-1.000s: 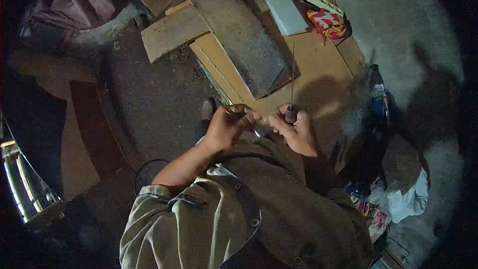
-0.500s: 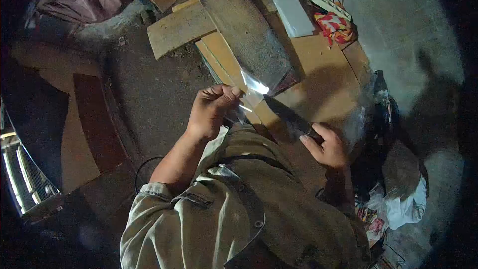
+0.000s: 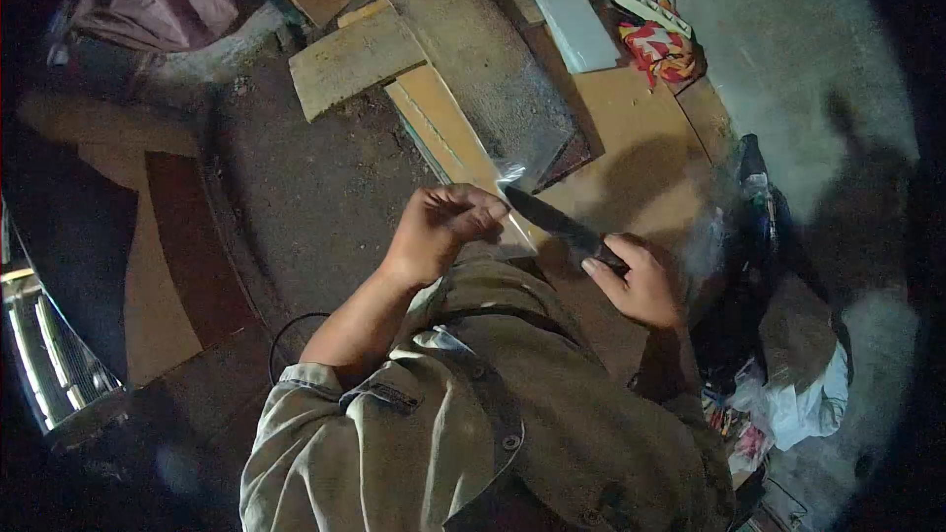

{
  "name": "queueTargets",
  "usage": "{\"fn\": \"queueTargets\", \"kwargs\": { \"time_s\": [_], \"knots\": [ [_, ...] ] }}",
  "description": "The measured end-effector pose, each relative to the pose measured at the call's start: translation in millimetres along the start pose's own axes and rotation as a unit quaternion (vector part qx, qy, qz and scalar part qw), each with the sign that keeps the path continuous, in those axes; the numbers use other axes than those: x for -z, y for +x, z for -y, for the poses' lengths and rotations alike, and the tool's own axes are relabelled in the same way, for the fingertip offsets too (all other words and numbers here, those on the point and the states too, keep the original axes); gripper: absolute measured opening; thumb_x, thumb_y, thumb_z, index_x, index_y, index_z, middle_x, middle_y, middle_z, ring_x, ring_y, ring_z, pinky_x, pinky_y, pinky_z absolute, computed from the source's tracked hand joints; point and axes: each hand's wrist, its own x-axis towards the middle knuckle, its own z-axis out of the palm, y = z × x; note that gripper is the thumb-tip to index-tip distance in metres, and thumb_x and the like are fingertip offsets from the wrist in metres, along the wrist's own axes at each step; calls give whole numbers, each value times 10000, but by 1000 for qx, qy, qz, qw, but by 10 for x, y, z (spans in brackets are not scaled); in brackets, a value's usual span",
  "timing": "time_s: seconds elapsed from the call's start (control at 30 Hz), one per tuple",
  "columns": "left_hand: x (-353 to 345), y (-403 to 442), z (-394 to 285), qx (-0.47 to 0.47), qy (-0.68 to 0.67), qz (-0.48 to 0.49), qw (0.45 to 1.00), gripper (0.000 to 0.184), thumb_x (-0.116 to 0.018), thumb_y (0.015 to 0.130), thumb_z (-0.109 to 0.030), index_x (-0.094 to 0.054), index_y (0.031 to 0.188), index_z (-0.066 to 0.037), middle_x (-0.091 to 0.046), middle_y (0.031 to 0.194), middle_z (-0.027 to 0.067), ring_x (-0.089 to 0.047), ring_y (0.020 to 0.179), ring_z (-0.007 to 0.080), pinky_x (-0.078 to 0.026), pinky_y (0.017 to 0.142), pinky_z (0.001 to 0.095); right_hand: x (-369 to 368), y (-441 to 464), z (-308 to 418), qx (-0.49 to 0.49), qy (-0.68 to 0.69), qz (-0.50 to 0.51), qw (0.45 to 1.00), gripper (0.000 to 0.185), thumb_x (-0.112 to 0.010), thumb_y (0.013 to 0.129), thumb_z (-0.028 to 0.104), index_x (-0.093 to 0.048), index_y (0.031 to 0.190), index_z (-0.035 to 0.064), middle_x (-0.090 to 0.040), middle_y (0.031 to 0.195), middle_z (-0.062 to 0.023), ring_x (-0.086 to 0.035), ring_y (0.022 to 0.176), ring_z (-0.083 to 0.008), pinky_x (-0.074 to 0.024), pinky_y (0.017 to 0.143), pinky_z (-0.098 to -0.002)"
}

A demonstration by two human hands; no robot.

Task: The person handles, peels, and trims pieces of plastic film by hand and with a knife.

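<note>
My left hand (image 3: 445,225) is pinched closed on a piece of clear plastic film (image 3: 511,174), which catches the light just beyond the fingertips. My right hand (image 3: 642,284) is wrapped round the handle of a knife (image 3: 554,218) with a dark blade. The blade points up and to the left, its tip beside my left fingertips and against or very close to the film. Where exactly the edge meets the film I cannot make out. Below both hands is a wooden board surface (image 3: 616,172).
A worn dark board (image 3: 483,59) lies across the wooden surface, with a smaller board (image 3: 357,64) at its left. Farther back are a stack of white sheets (image 3: 574,24), a red-and-yellow cloth (image 3: 658,53) and a pale strip (image 3: 646,8). Plastic bags (image 3: 810,404) sit at right.
The knife has moved up and left, bringing its tip to my left fingertips. My left hand has shifted slightly right and down, and less of the shiny film shows.
</note>
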Motion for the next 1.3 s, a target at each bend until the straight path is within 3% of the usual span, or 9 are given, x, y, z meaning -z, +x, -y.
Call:
{"fn": "queueTargets", "kwargs": {
  "time_s": [0.23,0.33,0.43,0.87,0.93,0.97,1.07,1.17,1.3],
  "knots": [
    [4,-12,-103,-38,201,91,975,150,-667,841,-111,-653,791,29,-662,758,61,-590,704,95,-474,631,265,-45,129,7,14,-53,10,998,255,-650,845,234,-572,859,-9,-543,669,-159,-566,604,-268,-436,574,-356],
    [121,19,95,-15,34,121,992,122,-645,845,-75,-656,883,40,-670,806,77,-605,732,109,-485,649,270,35,162,72,38,-26,23,999,266,-665,828,262,-578,833,10,-559,665,-176,-575,598,-314,-440,561,-371],
    [219,69,97,19,122,239,963,173,-622,846,-43,-630,988,57,-673,851,90,-614,757,124,-498,678,279,52,157,116,35,-80,26,996,279,-679,807,284,-586,831,22,-584,689,-187,-587,626,-360,-446,562,-391],
    [60,2,179,80,68,234,967,193,-686,815,-67,-632,986,5,-664,859,63,-625,762,147,-498,702,283,35,303,246,73,-98,14,992,280,-679,793,311,-606,843,45,-612,743,-171,-612,707,-370,-466,587,-418],
    [109,42,193,-163,246,313,903,160,-686,822,-104,-657,919,19,-668,804,64,-624,697,112,-506,637,264,81,332,262,89,-119,28,988,277,-679,794,312,-616,861,50,-614,764,-174,-613,718,-369,-469,594,-413],
    [122,42,179,-164,246,314,902,160,-686,822,-104,-657,919,19,-668,804,64,-624,697,112,-506,637,264,119,342,261,89,-119,27,988,277,-679,794,312,-616,861,50,-614,764,-174,-613,718,-369,-469,594,-413],
    [151,60,93,50,128,280,950,146,-693,817,-107,-669,894,15,-665,771,62,-628,689,118,-506,633,255,253,344,191,98,-156,32,982,273,-681,794,308,-625,875,53,-612,764,-172,-605,704,-372,-471,597,-405],
    [207,43,38,8,197,315,928,134,-683,824,-94,-660,898,15,-661,760,49,-618,690,113,-500,645,255,260,296,-96,-1,-120,-168,978,293,-666,836,292,-605,885,9,-624,702,-115,-618,609,-248,-471,584,-338],
    [66,91,205,-4,22,205,978,102,-652,849,-77,-659,903,9,-652,781,35,-592,718,108,-473,678,246,75,289,45,-70,181,-89,977,196,-695,822,181,-592,902,34,-620,757,-34,-570,705,-81,-456,639,-231]
  ]
}}
